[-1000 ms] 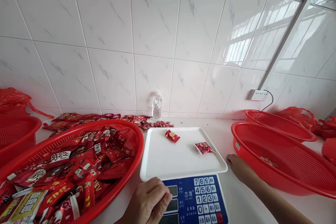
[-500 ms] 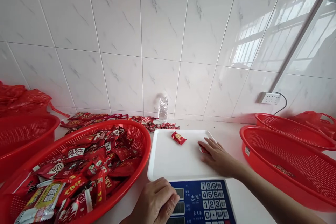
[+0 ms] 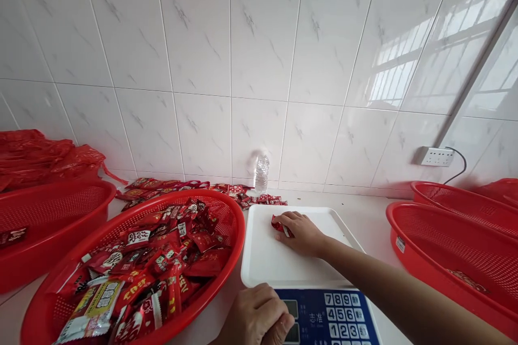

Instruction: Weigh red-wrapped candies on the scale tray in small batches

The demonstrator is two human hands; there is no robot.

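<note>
My right hand (image 3: 300, 233) reaches across the white tray (image 3: 259, 267) of a digital scale. Its fingers curl over red snack packets (image 3: 277, 223), whose left ends stick out from beneath them. How many packets lie under the palm is hidden. My left hand (image 3: 259, 317) rests loosely closed at the left edge of the scale's blue keypad panel (image 3: 313, 318), with nothing visible in it. To its left stands a red oval basket (image 3: 237, 237) full of mixed snack packets (image 3: 162, 259), mostly red, one with a yellow label.
A red basket (image 3: 93, 194) stands at far left below red plastic bags (image 3: 44, 153). More red baskets (image 3: 429, 237) are at right, the nearer with a few packets inside. Along the wall lie loose red packets (image 3: 162, 186) and a clear bottle (image 3: 262, 172). A power strip (image 3: 437, 156) is on the wall.
My right hand has moved left across the tray onto the packet that lay alone there. My left hand keeps its place by the keypad. The view has shifted slightly.
</note>
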